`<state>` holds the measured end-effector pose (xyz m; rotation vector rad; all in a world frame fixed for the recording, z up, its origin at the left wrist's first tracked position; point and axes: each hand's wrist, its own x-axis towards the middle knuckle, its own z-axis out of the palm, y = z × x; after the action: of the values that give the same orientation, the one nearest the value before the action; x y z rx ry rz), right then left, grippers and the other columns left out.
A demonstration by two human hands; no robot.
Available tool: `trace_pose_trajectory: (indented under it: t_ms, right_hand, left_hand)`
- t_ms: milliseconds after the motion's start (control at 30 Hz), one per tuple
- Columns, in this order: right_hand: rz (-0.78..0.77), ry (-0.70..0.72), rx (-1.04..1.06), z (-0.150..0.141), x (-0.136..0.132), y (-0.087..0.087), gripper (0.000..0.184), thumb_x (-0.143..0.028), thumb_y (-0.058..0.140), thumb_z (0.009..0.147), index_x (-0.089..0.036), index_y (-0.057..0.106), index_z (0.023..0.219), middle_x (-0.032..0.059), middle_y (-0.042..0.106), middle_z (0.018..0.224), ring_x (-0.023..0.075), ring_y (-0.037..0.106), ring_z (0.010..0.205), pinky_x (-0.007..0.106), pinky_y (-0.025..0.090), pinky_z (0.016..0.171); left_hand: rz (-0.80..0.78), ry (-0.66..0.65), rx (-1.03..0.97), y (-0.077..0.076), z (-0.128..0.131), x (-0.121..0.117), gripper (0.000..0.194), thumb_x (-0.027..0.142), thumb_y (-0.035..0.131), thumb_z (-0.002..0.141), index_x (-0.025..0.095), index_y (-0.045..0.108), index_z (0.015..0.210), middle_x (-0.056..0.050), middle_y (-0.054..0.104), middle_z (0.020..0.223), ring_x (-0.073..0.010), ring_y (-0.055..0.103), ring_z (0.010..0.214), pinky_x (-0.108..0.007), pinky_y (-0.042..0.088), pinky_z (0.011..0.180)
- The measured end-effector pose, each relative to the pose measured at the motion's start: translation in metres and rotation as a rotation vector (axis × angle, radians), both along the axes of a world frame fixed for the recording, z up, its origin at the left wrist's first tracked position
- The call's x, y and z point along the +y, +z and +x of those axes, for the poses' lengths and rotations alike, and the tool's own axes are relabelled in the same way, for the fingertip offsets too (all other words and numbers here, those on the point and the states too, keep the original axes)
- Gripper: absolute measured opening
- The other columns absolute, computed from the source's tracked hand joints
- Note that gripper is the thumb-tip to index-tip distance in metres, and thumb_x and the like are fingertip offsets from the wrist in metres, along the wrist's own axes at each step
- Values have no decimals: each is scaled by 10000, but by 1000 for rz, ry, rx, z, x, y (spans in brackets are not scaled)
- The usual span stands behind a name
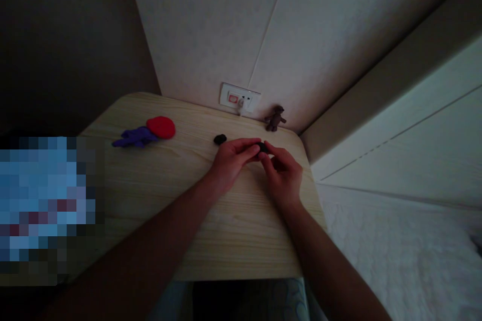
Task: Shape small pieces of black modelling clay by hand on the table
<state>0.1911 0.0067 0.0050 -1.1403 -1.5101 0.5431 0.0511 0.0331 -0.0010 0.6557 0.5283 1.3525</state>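
Head view: small black lump (262,147) being pinched between fingertips of left hand (229,158) and right hand (283,173), above wooden counter (158,210); other black lump (220,139) being left nearby.

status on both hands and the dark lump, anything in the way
left fingers and right fingers on small dark lump; second dark lump beside left hand; nothing between hands

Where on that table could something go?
Bare tabletop lies between the red disc and black lump, and more between the forearms toward the near edge. It is crowded where the left hand and right hand sit near the brown figure.
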Motion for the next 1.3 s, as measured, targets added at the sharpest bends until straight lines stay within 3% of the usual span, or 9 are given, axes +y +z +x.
trace_pose_trajectory:
  t_ms: [233, 433, 667, 967, 1067, 1167, 1300]
  right_hand:
    - [180, -17, -365, 1, -4, 12, 274, -263, 652, 948, -203, 750, 1196, 44, 725, 864, 111, 552, 580, 296, 493, 591]
    - [106, -38, -256, 0, -5, 6, 303, -289, 662, 947, -199, 724, 1230, 50, 745, 923, 118, 603, 634, 276, 502, 579]
    - [94, 12, -326, 1, -3, 8, 290, -285, 662, 947, -187, 744, 1208, 45, 743, 863, 127, 599, 632, 299, 503, 614]
    - [254, -6, -404, -1, -5, 12, 281, -242, 650, 955, -183, 746, 1213, 37, 714, 811, 125, 580, 615, 297, 504, 619]
    - [152, 6, -321, -1, -5, 10, 299, -284, 665, 945, -198, 740, 1222, 50, 741, 868, 130, 600, 637, 305, 523, 637]
    - [10, 9, -86, 0, -3, 4, 322, -331, 719, 906, -217, 746, 1206, 69, 766, 964, 137, 638, 686, 301, 537, 643]
    - [-102, 52, 83, 2, 2, -2, 308, -364, 789, 838, -226, 789, 1114, 58, 761, 932, 144, 637, 713, 289, 519, 627]
  left_hand:
    - [-32, 30, 56, -4, -2, 1, 303, 265, 920, 626, 149, 818, 886, -83, 797, 903, -163, 716, 773, -353, 568, 841]
    - [21, 34, 141, -7, 1, 2, 285, 287, 868, 684, 168, 832, 940, -104, 799, 983, -200, 720, 869, -348, 542, 835]
    - [35, 26, 134, -8, 0, 3, 277, 278, 868, 678, 167, 829, 929, -96, 798, 975, -190, 712, 879, -348, 540, 868]
    - [-11, -13, 75, 0, -2, 1, 270, 275, 895, 648, 142, 809, 866, -76, 786, 871, -152, 696, 785, -307, 545, 803]
    - [6, -11, 78, -1, -2, 1, 254, 268, 887, 662, 149, 812, 873, -74, 787, 870, -157, 702, 789, -318, 547, 817]
    - [32, -7, 82, -4, -1, 1, 258, 284, 886, 677, 166, 816, 895, -79, 795, 899, -176, 717, 818, -345, 554, 847]
    - [66, 30, 112, -5, -1, 2, 247, 292, 883, 692, 177, 820, 900, -83, 798, 953, -193, 726, 875, -358, 558, 871]
